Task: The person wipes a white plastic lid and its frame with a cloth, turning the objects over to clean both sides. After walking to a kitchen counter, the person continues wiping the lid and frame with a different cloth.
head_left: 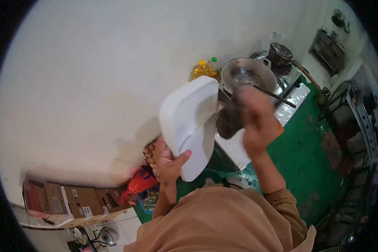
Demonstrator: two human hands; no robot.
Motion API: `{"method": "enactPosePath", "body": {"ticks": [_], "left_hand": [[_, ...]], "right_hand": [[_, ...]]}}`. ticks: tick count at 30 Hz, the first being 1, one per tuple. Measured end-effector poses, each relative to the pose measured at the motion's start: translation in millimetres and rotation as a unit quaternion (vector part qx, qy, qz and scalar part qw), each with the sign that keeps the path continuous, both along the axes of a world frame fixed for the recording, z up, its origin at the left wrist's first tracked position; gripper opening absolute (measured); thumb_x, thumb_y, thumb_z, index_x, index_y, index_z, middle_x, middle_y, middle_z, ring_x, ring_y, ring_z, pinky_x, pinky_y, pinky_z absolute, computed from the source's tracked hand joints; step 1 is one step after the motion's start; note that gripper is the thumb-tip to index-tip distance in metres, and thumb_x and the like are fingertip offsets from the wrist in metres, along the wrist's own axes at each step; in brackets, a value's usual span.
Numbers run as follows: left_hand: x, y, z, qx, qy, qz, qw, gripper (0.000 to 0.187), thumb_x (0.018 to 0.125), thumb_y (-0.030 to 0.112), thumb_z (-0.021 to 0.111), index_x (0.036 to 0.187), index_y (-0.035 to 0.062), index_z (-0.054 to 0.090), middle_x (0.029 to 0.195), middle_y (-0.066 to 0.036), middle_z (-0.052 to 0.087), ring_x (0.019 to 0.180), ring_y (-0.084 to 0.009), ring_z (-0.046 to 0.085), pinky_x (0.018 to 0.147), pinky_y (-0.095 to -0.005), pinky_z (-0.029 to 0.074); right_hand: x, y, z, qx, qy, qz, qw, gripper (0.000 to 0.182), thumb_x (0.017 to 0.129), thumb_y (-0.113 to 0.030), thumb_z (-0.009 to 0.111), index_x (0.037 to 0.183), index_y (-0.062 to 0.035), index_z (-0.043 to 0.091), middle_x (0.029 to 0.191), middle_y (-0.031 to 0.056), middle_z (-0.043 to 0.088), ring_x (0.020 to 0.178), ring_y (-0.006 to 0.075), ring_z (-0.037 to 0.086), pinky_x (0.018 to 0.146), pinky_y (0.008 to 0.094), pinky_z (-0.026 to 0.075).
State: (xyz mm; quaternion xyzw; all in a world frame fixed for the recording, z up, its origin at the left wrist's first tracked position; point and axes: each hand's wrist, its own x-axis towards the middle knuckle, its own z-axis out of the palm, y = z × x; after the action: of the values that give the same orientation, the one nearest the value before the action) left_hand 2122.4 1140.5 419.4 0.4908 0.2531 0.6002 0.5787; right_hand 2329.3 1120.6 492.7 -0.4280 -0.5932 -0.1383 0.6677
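A white plastic tray [197, 140] with rounded corners is tipped up on its side in front of me. My left hand [171, 166] grips its lower left edge, the thumb over the rim. To the right of the tray, my right hand [257, 113] is raised and smeared by motion, its fingers curled. A dark, blurred thing [229, 122] hangs at its fingers, close to the tray's open side; I cannot tell what it is. Behind the right hand stands a large metal wok [248, 73], with a dark rod [281, 99] reaching out past its rim.
Bottles of yellow oil [200, 70] stand by the wall. A smaller pot [280, 54] sits beyond the wok. Eggs [148, 152] show behind my left hand. Cardboard boxes [82, 201] and a red bag [140, 182] lie at the lower left, and green floor [296, 164] spreads to the right.
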Motion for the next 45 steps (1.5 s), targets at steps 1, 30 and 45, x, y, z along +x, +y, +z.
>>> {"method": "enactPosePath", "body": {"ticks": [1, 30, 45], "left_hand": [[8, -3, -5, 0.033, 0.041, -0.028, 0.998, 0.066, 0.066, -0.009, 0.067, 0.124, -0.0037, 0.039, 0.117, -0.012, 0.054, 0.109, -0.0198, 0.054, 0.096, -0.0346, 0.042], [-24, 24, 19, 0.037, -0.049, 0.299, 0.952, 0.066, 0.060, -0.002, 0.058, 0.123, 0.0019, 0.041, 0.115, -0.013, 0.052, 0.105, -0.0255, 0.053, 0.090, -0.0395, 0.047], [57, -20, -75, -0.178, 0.002, 0.111, 0.978, 0.063, 0.065, 0.007, 0.060, 0.125, 0.0002, 0.041, 0.112, -0.015, 0.054, 0.101, -0.0283, 0.055, 0.091, -0.0385, 0.046]], "right_hand": [[-7, 6, -1, 0.002, -0.084, 0.077, 0.993, 0.026, 0.077, -0.003, 0.059, 0.102, -0.0044, 0.064, 0.107, 0.0140, 0.063, 0.102, 0.0305, 0.060, 0.090, 0.0413, 0.045], [-48, -14, -139, -0.433, 0.295, 0.320, 0.789, 0.016, 0.087, -0.008, 0.055, 0.101, -0.0021, 0.060, 0.091, -0.0014, 0.055, 0.085, 0.0088, 0.048, 0.080, 0.0230, 0.039], [176, -116, -157, -0.546, 0.356, 0.028, 0.758, 0.029, 0.092, -0.025, 0.050, 0.104, -0.0012, 0.061, 0.085, 0.0053, 0.061, 0.081, 0.0150, 0.056, 0.075, 0.0286, 0.044]]}}
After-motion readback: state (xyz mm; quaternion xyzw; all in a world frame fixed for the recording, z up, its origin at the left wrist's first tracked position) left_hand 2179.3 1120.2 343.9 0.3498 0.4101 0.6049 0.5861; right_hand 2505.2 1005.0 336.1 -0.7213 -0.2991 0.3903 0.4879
